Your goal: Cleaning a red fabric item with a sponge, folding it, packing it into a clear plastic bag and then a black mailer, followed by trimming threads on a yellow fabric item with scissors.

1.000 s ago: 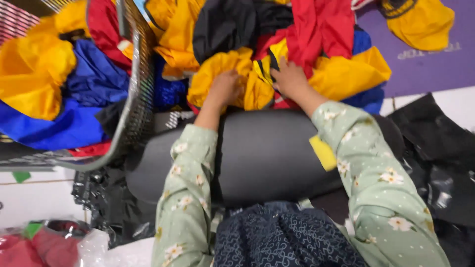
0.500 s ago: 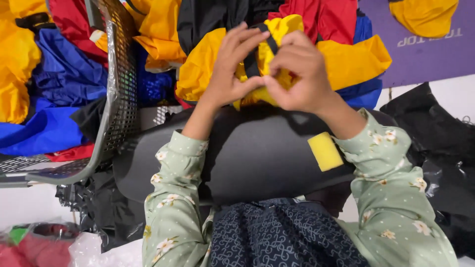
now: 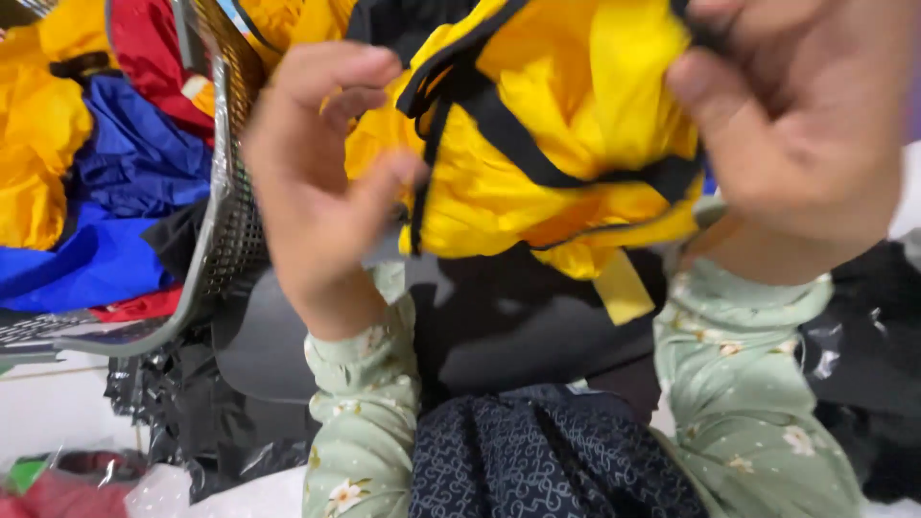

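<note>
Basket [image 3: 225,192] leftward — yellow garment [image 3: 537,144] lifted closer, larger.

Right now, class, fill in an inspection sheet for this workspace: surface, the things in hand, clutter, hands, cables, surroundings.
Surface: a dark grey rounded board lies across the lap, mostly bare.
Things in hand: a yellow garment with black trim, bunched and lifted close to the camera; a yellow tag hangs below it.
Clutter: a mesh basket on the left with blue cloth, yellow cloth and red cloth around it; black plastic bags below.
Hands: right hand grips the garment's upper edge; left hand is open, fingers at the trim.
Cables: nothing seen.
Surroundings: white floor; green floral sleeves.
</note>
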